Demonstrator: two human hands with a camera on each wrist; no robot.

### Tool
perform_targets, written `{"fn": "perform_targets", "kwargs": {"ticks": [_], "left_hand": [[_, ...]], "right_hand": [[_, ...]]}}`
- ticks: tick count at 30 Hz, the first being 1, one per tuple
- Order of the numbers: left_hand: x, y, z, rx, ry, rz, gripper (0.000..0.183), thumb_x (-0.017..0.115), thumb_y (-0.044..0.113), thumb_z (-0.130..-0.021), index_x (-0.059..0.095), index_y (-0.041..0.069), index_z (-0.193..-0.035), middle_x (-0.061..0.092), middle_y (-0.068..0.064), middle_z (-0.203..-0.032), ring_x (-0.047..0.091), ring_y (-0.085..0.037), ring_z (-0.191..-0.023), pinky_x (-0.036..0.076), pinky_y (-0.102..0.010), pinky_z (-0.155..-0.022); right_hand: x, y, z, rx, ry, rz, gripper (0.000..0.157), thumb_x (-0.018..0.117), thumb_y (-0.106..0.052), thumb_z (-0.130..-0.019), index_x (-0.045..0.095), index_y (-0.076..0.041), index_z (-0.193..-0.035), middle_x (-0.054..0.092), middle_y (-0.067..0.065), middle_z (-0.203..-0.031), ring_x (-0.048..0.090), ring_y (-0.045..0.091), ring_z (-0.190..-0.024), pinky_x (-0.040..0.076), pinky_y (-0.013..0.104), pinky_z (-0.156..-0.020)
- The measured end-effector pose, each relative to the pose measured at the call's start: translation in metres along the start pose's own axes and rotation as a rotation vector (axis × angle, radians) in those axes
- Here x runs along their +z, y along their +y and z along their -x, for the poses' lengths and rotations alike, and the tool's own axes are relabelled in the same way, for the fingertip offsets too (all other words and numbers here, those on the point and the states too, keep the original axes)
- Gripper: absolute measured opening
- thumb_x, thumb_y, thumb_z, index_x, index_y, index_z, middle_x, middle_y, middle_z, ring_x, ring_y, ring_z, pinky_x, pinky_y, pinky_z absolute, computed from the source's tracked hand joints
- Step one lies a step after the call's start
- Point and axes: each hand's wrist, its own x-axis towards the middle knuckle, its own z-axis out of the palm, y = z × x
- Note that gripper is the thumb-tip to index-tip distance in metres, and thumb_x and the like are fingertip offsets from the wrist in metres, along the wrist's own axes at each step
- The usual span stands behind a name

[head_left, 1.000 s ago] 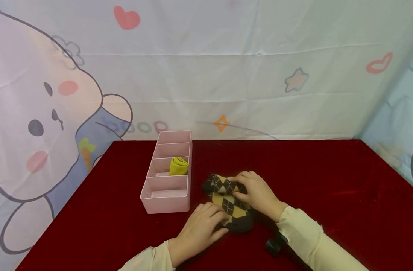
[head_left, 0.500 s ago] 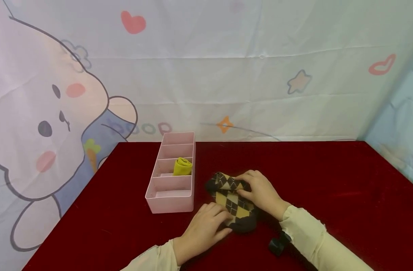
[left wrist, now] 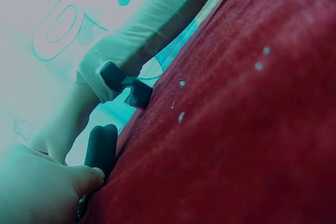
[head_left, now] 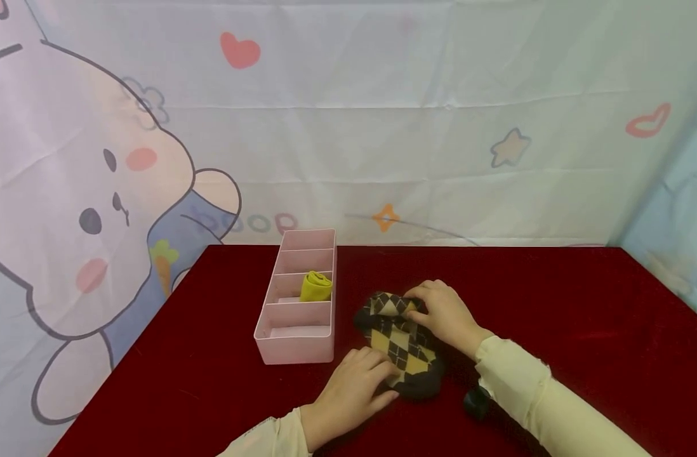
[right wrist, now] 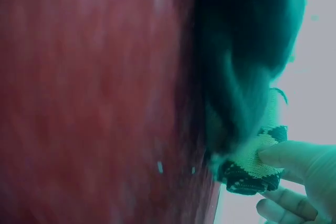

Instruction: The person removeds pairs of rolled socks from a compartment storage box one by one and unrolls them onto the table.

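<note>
Writing: faint lettering (head_left: pixel 245 222) on the pale backdrop (head_left: pixel 348 139), two round o's in its middle, outer letters unclear; small marks on the left sleeve (head_left: pixel 257 435) were too small to read. Surface was a table covered in deep red cloth (head_left: pixel 560 355); behind it the backdrop carried a large cartoon animal (head_left: pixel 57 190), hearts, a star and an orange sparkle. A pink tray (head_left: pixel 294 351) with four compartments stood left of the work, a yellow roll (head_left: pixel 316 289) in the second compartment from the near end, by the right wall. The argyle sock (head_left: pixel 402 349) lay on the cloth right of the tray, far end rolled over. Right hand (head_left: pixel 447 311) pinched that roll narrowly, thumb opposite fingers. Left hand (head_left: pixel 353 388) rested its fingers on the near part, loosely bent, thumb touching the dark end. A dark object (head_left: pixel 477 403) sat beneath the right cuff.
</note>
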Motion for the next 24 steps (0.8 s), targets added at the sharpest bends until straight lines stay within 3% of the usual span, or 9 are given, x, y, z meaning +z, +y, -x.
{"fn": "perform_targets", "kwargs": {"ticks": [11,16,24], "left_hand": [[-0.001,-0.002,0.001,0.0,0.006,0.0,0.021,0.065,0.037,-0.078,0.061,0.023,-0.093,0.057,0.011,-0.094,0.051,-0.006,-0.089,0.039,-0.021,-0.074],[0.0,-0.003,0.001,0.008,0.017,-0.003,0.02,0.066,0.036,-0.078,0.061,0.024,-0.093,0.057,0.011,-0.093,0.051,-0.005,-0.088,0.039,-0.02,-0.074],[0.003,-0.002,0.0,0.02,0.022,0.0,0.02,0.066,0.036,-0.077,0.061,0.024,-0.092,0.056,0.011,-0.093,0.051,-0.005,-0.088,0.039,-0.019,-0.074]], "right_hand": [[0.005,0.005,-0.02,-0.038,0.046,0.082,0.023,0.07,-0.021,-0.076,0.068,-0.013,-0.098,0.054,0.002,-0.082,0.043,0.015,-0.074,0.038,0.026,-0.067],[0.008,0.004,-0.026,-0.043,0.041,0.063,0.022,0.067,-0.014,-0.078,0.066,-0.011,-0.099,0.057,0.001,-0.08,0.05,0.016,-0.075,0.044,0.027,-0.068],[0.012,0.005,-0.033,-0.02,-0.042,0.041,0.024,0.068,-0.013,-0.078,0.064,-0.01,-0.102,0.064,0.001,-0.087,0.058,0.016,-0.082,0.049,0.029,-0.072]]}}
